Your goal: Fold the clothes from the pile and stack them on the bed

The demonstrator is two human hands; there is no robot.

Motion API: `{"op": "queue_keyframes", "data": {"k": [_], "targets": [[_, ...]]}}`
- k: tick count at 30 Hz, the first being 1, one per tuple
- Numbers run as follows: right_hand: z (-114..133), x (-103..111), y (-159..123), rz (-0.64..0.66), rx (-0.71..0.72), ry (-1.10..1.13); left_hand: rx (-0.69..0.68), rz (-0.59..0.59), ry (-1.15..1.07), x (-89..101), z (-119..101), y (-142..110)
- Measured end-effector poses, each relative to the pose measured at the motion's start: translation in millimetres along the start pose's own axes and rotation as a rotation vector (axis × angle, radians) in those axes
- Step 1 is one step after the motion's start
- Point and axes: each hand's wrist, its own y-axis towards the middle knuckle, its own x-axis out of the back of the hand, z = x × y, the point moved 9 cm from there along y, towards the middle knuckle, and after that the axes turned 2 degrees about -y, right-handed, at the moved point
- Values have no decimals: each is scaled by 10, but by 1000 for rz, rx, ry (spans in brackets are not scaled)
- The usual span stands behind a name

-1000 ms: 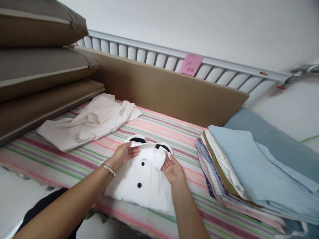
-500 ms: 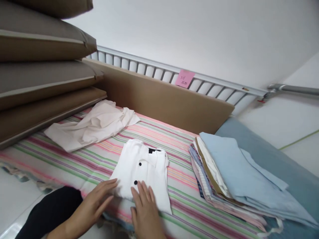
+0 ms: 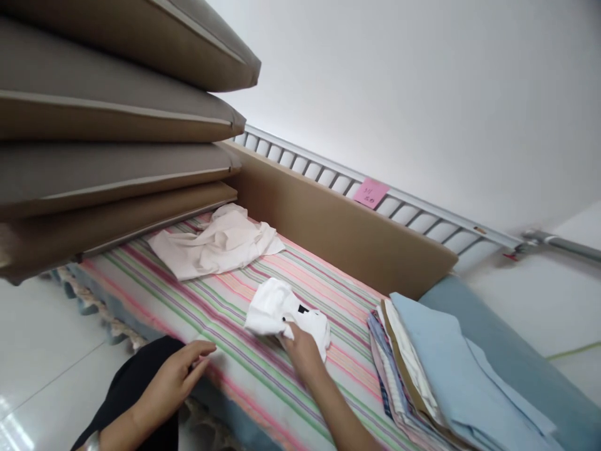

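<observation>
A white shirt [image 3: 267, 316] with dark buttons and a dark patch at its collar is bunched up on the striped cloth [image 3: 220, 326]. My right hand [image 3: 300, 351] grips the shirt's near edge, lifting and crumpling it; some fingertips are hidden in the fabric. Apart from the shirt, near the front edge of the bed, my left hand [image 3: 185, 366] has its thumb and fingers apart with nothing between them. Farther back lies a loose, rumpled off-white garment [image 3: 213, 244]. To the right is a pile of folded clothes, topped by a light blue garment [image 3: 451, 357].
Thick brown and grey cushions [image 3: 117, 116] are stacked high on the left. A brown board [image 3: 338, 219] stands along the back against a white slatted rail [image 3: 422, 225], where a pink note [image 3: 370, 193] hangs. A blue padded surface [image 3: 511, 338] extends at the right.
My right hand has gone from lying flat on the folded shirt to gripping it and pushing it up into a bunch. My left hand has come away from the shirt. The view has shifted.
</observation>
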Motion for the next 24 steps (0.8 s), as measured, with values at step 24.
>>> {"op": "queue_keyframes", "data": {"k": [24], "targets": [[-1142, -803, -530, 260, -754, 1641, 288, -144, -500, 242, 150, -52]]}}
